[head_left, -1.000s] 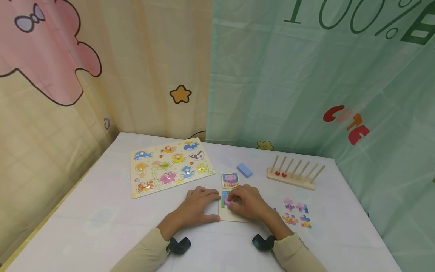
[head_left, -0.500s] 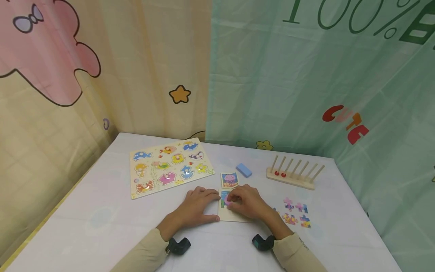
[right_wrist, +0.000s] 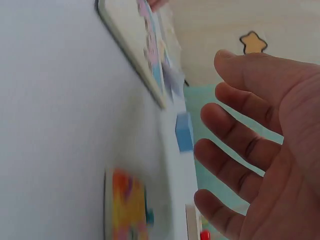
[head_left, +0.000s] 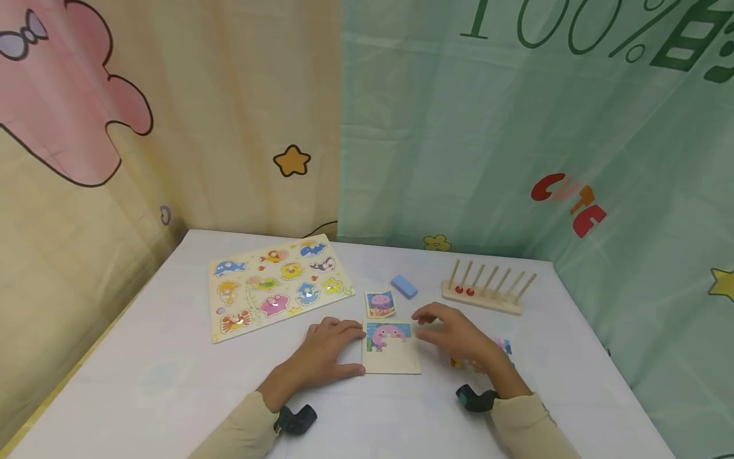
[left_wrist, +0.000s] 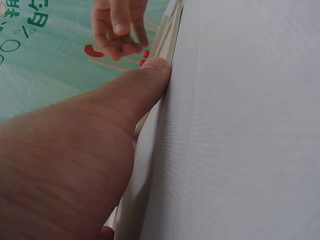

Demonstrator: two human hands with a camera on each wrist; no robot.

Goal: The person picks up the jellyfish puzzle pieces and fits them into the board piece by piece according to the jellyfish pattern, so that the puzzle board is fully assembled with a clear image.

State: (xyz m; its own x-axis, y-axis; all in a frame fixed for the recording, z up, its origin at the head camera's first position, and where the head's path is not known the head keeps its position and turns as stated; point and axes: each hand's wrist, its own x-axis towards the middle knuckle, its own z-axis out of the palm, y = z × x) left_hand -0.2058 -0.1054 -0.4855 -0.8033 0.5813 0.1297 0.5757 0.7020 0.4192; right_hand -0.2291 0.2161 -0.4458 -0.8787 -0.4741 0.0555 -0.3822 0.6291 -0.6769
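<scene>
A square wooden puzzle board lies in front of me, its upper part filled with jigsaw pieces that show a pink octopus face on blue. At the board's left edge rests my left hand, thumb and fingertips touching the rim. My right hand hovers to the right of the board, fingers loosely bent and apart, with nothing in them in the right wrist view. Beneath it loose jigsaw pieces are partly hidden; one orange piece appears blurred. A small octopus picture card lies just beyond the board.
A large peg puzzle board with sea animals lies at the back left. Behind the card is a blue block. A wooden peg rack with red beads stands at the back right. Curtains border the table.
My right hand has lifted off the board and moved right, uncovering the placed pieces. My left hand keeps its place at the board's edge. The head view has shifted slightly.
</scene>
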